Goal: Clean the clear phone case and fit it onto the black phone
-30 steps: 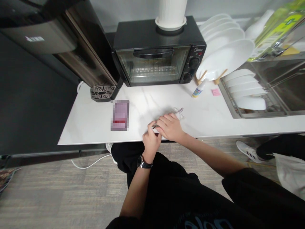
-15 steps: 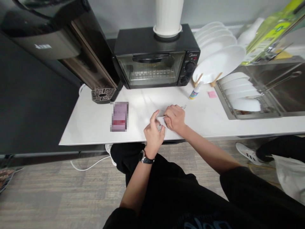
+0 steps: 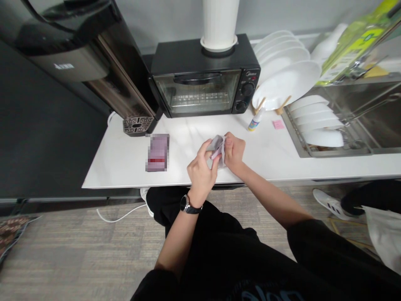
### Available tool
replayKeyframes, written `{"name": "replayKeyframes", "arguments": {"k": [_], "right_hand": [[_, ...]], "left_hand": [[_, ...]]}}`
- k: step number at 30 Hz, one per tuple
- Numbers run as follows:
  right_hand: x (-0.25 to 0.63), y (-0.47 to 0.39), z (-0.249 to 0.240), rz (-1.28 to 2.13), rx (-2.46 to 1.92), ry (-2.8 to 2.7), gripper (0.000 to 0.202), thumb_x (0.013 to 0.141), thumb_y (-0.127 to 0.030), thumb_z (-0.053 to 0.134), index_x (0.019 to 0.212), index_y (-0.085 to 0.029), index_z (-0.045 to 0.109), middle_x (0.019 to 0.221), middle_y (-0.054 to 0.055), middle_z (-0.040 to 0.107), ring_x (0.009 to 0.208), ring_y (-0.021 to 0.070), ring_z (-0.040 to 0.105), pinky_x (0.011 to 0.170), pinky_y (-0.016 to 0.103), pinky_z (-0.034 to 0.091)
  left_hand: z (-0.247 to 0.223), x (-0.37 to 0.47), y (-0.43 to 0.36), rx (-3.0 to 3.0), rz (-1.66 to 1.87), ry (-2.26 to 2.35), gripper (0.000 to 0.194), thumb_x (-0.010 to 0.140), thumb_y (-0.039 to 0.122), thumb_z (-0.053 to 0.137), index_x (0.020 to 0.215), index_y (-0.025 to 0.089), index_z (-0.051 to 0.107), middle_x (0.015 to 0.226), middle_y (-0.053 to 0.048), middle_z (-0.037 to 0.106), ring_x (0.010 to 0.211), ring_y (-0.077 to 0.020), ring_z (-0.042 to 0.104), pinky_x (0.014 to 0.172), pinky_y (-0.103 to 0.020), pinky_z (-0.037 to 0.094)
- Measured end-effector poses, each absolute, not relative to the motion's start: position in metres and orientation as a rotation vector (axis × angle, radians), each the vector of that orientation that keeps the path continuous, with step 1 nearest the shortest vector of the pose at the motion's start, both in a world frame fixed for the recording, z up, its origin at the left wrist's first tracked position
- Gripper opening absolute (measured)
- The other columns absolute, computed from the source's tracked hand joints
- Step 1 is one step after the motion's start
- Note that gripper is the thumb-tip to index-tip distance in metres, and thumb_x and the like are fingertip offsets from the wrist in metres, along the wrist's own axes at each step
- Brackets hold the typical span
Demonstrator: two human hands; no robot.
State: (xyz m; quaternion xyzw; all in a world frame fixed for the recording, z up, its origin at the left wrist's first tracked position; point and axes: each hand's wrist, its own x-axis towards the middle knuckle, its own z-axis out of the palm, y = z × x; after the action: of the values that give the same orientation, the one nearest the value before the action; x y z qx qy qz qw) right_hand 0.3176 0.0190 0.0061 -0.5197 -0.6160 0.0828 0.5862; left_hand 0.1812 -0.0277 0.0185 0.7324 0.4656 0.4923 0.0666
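Observation:
Over the white counter point(image 3: 184, 138), both my hands hold a thin, pale grey pouch-like piece point(image 3: 216, 142); whether it is paper, plastic or cloth I cannot make out. My left hand point(image 3: 200, 167), with a watch on its wrist, curves its thumb and fingers around the near left side. My right hand point(image 3: 234, 150) is closed on the right edge. Between them the piece gapes, and a pinkish strip point(image 3: 216, 153) shows in the gap by my left thumb. A blurred purple flat object point(image 3: 158, 152) lies to the left of my hands.
Behind stand a black toaster oven point(image 3: 203, 79) with a white pot point(image 3: 220, 25) on top and a drink dispenser point(image 3: 125, 83). To the right are a small bottle point(image 3: 255, 122), pink sticky notes point(image 3: 277, 124), racked plates point(image 3: 286, 85) and a sink point(image 3: 372, 144). Another person's shoe point(image 3: 330, 204) shows below.
The pale grey piece has been raised and spread, and now gapes between my hands. My right hand has turned and shifted slightly right. The view has moved a little.

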Motion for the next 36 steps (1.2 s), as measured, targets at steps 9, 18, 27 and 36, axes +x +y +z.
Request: {"name": "replayKeyframes", "arguments": {"k": [9,18,27,36], "right_hand": [[0.306,0.028,-0.005,0.276,-1.274,-1.009,0.054,0.112,-0.064,0.025,0.074,-0.029,0.042,0.062,-0.003,0.034,0.055,0.0188,0.039,0.050,0.034,0.033],[0.306,0.018,0.010,0.036,-1.234,-1.352,0.052,0.114,-0.052,0.019,0.084,-0.026,0.052,0.075,0.004,0.049,0.071,0.0235,0.051,0.066,0.042,0.041],[0.353,0.044,0.040,-0.264,-0.932,-2.200,0.055,0.114,-0.047,0.026,0.073,-0.024,0.056,0.065,0.002,0.050,0.063,0.0197,0.042,0.063,0.040,0.028],[0.340,0.043,0.043,-0.601,-0.654,-2.222,0.051,0.114,-0.038,0.036,0.071,-0.022,0.057,0.062,-0.002,0.050,0.062,0.0166,0.040,0.060,0.036,0.023]], "left_hand": [[-0.004,0.191,-0.016,2.188,1.370,1.381,0.041,0.108,0.044,0.058,0.140,0.018,0.055,0.128,-0.013,0.075,0.112,-0.0203,0.076,0.094,-0.031,0.060],[-0.038,0.187,-0.020,2.425,0.720,1.564,0.039,0.109,0.029,0.052,0.140,0.006,0.060,0.082,-0.012,0.078,0.067,-0.0242,0.074,0.061,-0.030,0.051],[-0.036,0.190,-0.020,2.431,0.768,1.566,0.041,0.113,0.040,0.046,0.115,0.007,0.071,0.073,-0.011,0.074,0.060,-0.0216,0.069,0.057,-0.029,0.045],[-0.031,0.192,-0.020,2.460,0.635,1.579,0.039,0.112,0.036,0.048,0.097,0.010,0.073,0.071,-0.012,0.073,0.062,-0.0220,0.069,0.058,-0.031,0.043]]}}
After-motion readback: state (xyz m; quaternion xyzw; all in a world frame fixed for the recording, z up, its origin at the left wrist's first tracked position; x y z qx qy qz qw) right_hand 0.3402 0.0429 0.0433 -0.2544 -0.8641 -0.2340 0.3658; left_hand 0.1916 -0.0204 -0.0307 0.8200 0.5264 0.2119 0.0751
